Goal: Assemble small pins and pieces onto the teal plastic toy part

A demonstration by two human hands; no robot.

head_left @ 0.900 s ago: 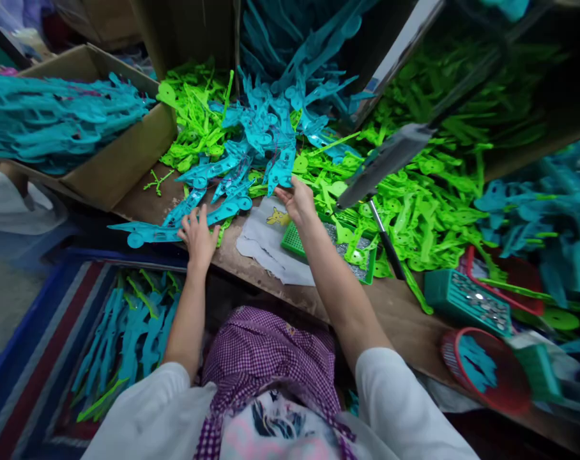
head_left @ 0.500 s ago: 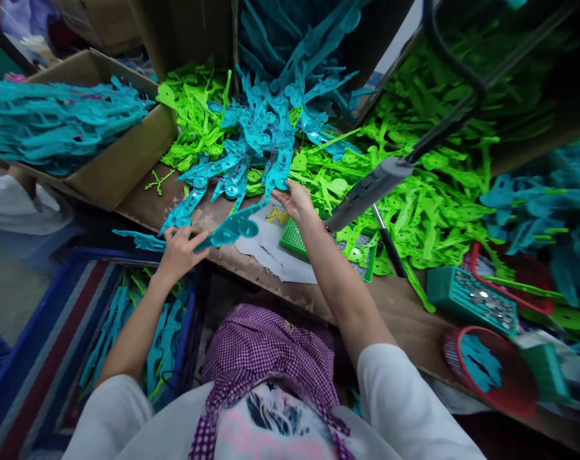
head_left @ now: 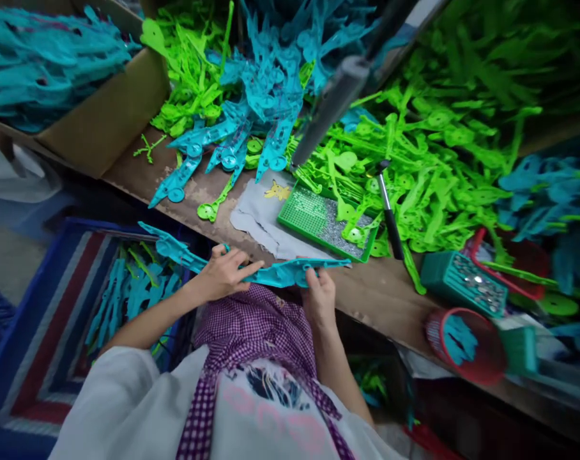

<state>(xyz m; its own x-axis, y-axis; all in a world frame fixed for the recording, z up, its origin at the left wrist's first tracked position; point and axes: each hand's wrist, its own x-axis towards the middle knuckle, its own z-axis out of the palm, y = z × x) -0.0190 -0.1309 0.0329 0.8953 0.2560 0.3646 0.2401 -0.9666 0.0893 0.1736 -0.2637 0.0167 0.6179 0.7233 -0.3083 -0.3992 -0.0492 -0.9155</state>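
Note:
My left hand [head_left: 224, 273] and my right hand [head_left: 319, 296] are both closed on long teal plastic parts [head_left: 280, 275] held flat over my lap, just below the wooden table's front edge [head_left: 366, 297]. The parts stretch from about my left side to past my right hand. Whether it is one piece or two I cannot tell. More teal parts [head_left: 232, 150] and bright green parts [head_left: 414, 166] are heaped on the table behind.
A green tray [head_left: 319, 223] of small metal bits lies on a grey cloth [head_left: 259, 220]. A grey tool handle [head_left: 328, 108] hangs above it. A cardboard box [head_left: 93, 121] holds teal parts at left. A blue bin [head_left: 60, 300] sits at lower left, red baskets [head_left: 481, 351] at right.
Both hands pulled back from the pile on the table toward my lap, bringing teal parts with them. My view shifted down and closer.

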